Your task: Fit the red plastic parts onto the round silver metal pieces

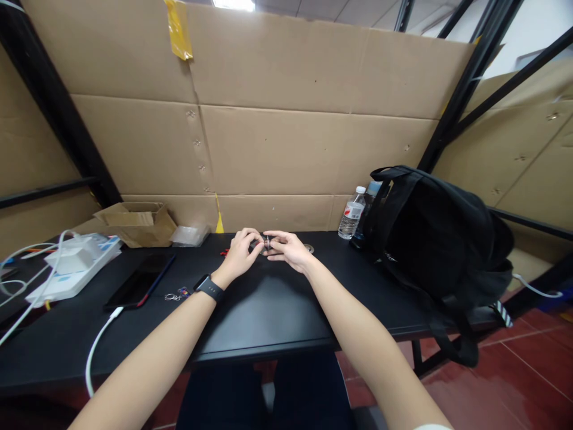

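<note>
Here at the far side of the black table (268,325), the 2 hands are together, working close in front of the cardboard wall (277,149). The left hand (242,254) comes in with its thumb and fingers pinched, the right hand (286,248) meets it from the other side, fingers bent, and between those fingertips sits a small shiny item (267,242). Both hands have hold of it; it looks like metal, though the fingers cover too much to name it. A dark watch (209,288) wraps the left wrist. Just beyond the left hand, a bit of red (225,252) peeks out on the tabletop; just beside the right hand lies a round, ring-like thing (310,248).

Over on the left, near the watch, there's a keyring with a charm (176,294), then a dark phone (141,280) with a white cable (96,346) at its near end, and a white power strip (74,269). Behind them, an open cardboard box (143,226) beside a clear packet (190,236). Out right, 2 bottles (351,213) stand upright by a bulky black backpack (447,239).
</note>
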Action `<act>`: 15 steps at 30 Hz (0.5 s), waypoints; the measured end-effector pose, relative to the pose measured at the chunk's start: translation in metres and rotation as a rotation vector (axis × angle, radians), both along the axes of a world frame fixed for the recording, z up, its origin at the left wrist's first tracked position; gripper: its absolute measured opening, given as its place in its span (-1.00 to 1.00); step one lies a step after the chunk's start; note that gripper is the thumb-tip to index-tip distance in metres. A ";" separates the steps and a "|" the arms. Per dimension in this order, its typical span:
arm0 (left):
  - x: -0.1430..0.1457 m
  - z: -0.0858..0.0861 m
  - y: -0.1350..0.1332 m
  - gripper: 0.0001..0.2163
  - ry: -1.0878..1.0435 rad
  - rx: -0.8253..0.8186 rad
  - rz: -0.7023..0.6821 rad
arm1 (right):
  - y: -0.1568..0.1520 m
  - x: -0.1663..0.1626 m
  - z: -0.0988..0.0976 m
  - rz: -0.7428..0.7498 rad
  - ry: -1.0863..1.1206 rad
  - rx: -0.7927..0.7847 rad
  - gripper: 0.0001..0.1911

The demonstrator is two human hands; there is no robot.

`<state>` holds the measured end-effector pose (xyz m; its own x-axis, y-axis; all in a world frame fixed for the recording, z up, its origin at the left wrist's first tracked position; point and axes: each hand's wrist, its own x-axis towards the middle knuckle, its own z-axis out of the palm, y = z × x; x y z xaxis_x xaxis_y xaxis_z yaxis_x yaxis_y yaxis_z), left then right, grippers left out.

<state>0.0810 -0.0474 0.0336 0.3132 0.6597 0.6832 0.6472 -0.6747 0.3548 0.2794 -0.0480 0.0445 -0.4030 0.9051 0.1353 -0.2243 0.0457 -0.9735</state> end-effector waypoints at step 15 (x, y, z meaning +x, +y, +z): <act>0.016 -0.033 0.006 -0.49 0.258 -0.281 -0.079 | 0.018 0.031 0.020 -0.320 0.139 -0.102 -0.59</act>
<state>0.0968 -0.0416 0.0010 0.5087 0.7766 0.3718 0.6889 -0.6261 0.3652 0.3102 -0.0301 0.0644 -0.0809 0.9941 0.0716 -0.3450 0.0395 -0.9378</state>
